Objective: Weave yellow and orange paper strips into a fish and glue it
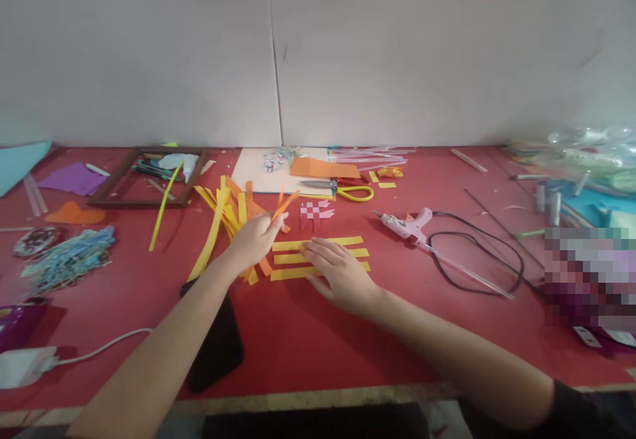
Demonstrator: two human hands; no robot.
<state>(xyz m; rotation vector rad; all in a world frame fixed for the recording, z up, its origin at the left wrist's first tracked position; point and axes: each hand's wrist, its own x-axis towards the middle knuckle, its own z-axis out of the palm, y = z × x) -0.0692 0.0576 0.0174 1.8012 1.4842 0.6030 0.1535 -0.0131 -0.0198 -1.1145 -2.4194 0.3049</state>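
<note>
My left hand pinches an orange paper strip and holds it up over the red table. My right hand lies flat, fingers stretched out, pressing on three yellow paper strips laid side by side. A loose heap of yellow and orange strips lies just left of my left hand. A small pink and white woven paper piece sits behind the yellow strips.
Yellow-handled scissors and an orange sheet lie on a cream board behind. A pink glue gun with its black cord is at the right. A wooden frame and a black phone are at the left.
</note>
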